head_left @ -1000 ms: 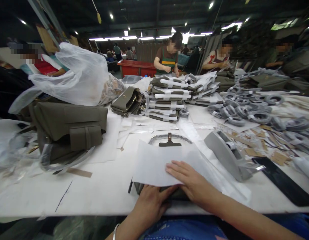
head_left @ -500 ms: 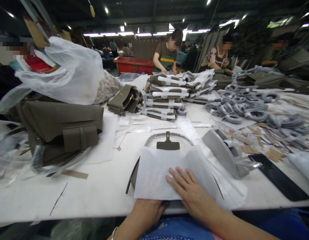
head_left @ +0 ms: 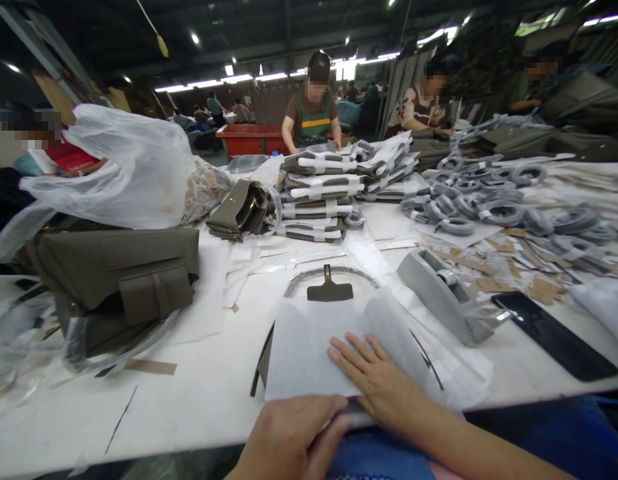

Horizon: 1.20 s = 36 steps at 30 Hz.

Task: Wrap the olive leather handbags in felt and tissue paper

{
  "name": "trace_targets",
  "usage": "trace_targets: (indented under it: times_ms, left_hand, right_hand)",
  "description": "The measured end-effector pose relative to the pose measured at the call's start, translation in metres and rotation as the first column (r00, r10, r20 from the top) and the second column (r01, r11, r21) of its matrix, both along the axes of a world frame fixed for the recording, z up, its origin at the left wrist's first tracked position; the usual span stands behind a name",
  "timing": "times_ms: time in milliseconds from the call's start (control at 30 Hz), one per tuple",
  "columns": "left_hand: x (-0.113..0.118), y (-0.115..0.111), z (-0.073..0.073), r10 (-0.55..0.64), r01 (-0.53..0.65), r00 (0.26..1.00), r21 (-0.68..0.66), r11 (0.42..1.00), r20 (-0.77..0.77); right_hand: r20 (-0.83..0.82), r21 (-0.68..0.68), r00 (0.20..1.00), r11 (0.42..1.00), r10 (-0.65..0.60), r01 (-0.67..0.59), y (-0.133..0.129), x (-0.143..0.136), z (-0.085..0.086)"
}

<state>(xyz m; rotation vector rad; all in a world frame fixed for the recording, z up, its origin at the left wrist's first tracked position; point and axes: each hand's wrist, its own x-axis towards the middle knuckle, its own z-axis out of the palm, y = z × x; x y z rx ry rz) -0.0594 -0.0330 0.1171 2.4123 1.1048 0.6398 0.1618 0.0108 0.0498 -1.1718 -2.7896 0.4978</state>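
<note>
A handbag lies at the table's front edge, its dark olive side showing past a white paper sheet spread over it. Beyond the sheet stick out a dark flap with a buckle strap and a plastic-wrapped handle. My right hand rests flat on the sheet with its fingers spread. At the near edge, my left hand is closed, thumb below and forefinger along the paper's border; its fingertips lie close to the heel of my right hand. What lies under the paper there is hidden.
To the left stands a larger olive bag. A grey tape dispenser and a black phone lie right. Behind are stacked wrapped bags, plastic-wrapped coils and a clear plastic bag. A co-worker stands across the table.
My left hand has come out from beneath the near edge and closed along it. My right hand stays flat on the paper. The view has shifted slightly, and the co-worker opposite is more upright.
</note>
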Motion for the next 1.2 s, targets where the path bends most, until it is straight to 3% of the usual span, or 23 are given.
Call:
trace_targets:
  times_ms: [67, 167, 233, 300, 433, 633, 1200]
  left_hand:
    - [0.004, 0.015, -0.006, 0.061, -0.055, 0.995, 0.075, 0.996, -0.082]
    - [0.003, 0.040, -0.037, 0.108, -0.052, 0.949, 0.190, 0.980, -0.297]
    - [-0.002, 0.050, -0.056, 0.108, -0.036, 0.930, 0.208, 0.978, -0.350]
    - [-0.006, 0.052, -0.066, 0.110, -0.032, 0.926, 0.214, 0.976, -0.360]
    - [-0.008, 0.046, -0.065, 0.110, -0.025, 0.914, 0.217, 0.976, -0.390]
    - [-0.004, 0.043, -0.065, 0.119, -0.038, 0.897, 0.193, 0.980, -0.426]
    - [-0.005, 0.043, -0.068, 0.094, -0.053, 0.917, 0.116, 0.992, -0.388]
  right_hand:
    - [-0.013, -0.017, 1.000, 1.000, -0.015, 0.014, 0.000, 0.000, 0.000]
    - [-0.045, -0.104, 0.998, 0.994, -0.032, 0.027, 0.002, 0.005, 0.010]
    - [-0.097, -0.189, 0.995, 0.982, -0.024, 0.005, 0.005, 0.012, 0.021]
    - [-0.172, -0.247, 0.984, 0.969, -0.034, -0.010, 0.010, 0.019, 0.029]
    - [-0.266, -0.192, 0.956, 0.979, -0.122, 0.071, 0.024, 0.028, 0.026]
    - [-0.154, -0.037, 0.986, 0.997, 0.061, -0.067, 0.037, 0.030, 0.014]
    - [0.016, -0.023, 0.986, 0.986, 0.163, -0.163, 0.035, 0.029, 0.015]
